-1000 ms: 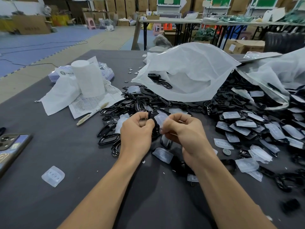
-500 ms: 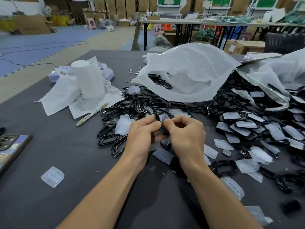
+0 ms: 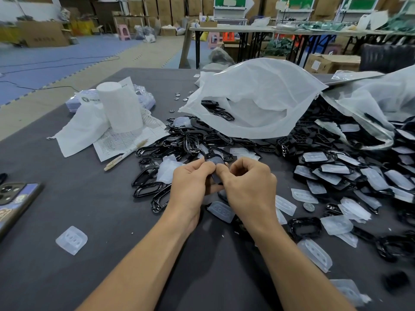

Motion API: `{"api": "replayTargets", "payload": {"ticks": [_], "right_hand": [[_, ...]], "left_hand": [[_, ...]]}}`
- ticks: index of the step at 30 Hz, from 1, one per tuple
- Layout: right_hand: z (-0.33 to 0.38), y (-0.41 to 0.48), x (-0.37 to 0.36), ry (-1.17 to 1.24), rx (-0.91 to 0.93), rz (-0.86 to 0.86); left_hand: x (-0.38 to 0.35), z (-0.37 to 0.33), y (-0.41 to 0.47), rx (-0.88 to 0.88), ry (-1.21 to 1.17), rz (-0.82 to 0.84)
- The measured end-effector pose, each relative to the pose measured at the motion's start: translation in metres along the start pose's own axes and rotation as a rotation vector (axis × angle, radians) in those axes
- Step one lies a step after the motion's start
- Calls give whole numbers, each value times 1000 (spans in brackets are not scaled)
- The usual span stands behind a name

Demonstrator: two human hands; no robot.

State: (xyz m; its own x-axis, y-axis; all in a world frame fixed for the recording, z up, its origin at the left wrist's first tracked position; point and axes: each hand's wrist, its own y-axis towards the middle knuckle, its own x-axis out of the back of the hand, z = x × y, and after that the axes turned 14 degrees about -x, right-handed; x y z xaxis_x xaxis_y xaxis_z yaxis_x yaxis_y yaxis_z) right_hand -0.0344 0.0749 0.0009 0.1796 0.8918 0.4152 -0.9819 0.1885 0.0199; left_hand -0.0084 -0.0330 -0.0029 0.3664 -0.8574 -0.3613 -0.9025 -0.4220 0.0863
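A frame (image 3: 216, 178) is pinched by left hand (image 3: 189, 185) and right hand (image 3: 249, 187), its pad (image 3: 215, 161) apparently being pressed in (seating hidden). A fitted pile (image 3: 332, 171) is done; loose frames (image 3: 147, 176) are left.

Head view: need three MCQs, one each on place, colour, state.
1. The pen lies:
A. partly on the printed sheet
B. on the floor
C. in a box

2. The heaped frames are:
A. red
B. black
C. green

3. The hands:
A. left hand and right hand both pinch one small black part
B. both lie flat
C. both hang idle

Answers:
1. A, its upper end overlaps the sheet's corner.
2. B, the whole pile is glossy black.
3. A, fingertips of both meet on the part above the cloth.
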Motion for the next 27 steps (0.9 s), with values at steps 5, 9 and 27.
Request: {"api": "replayTargets", "payload": {"ticks": [5,9,27], "right_hand": [[-1,5,1,90,-29,191],[-2,8,2,224,-56,278],[-4,12,3,336,-80,270]], "left_hand": [[0,4,4,-25,-3,-39],[3,1,4,-77,78,-32],[10,-2,9,-62,126,-68]]}}
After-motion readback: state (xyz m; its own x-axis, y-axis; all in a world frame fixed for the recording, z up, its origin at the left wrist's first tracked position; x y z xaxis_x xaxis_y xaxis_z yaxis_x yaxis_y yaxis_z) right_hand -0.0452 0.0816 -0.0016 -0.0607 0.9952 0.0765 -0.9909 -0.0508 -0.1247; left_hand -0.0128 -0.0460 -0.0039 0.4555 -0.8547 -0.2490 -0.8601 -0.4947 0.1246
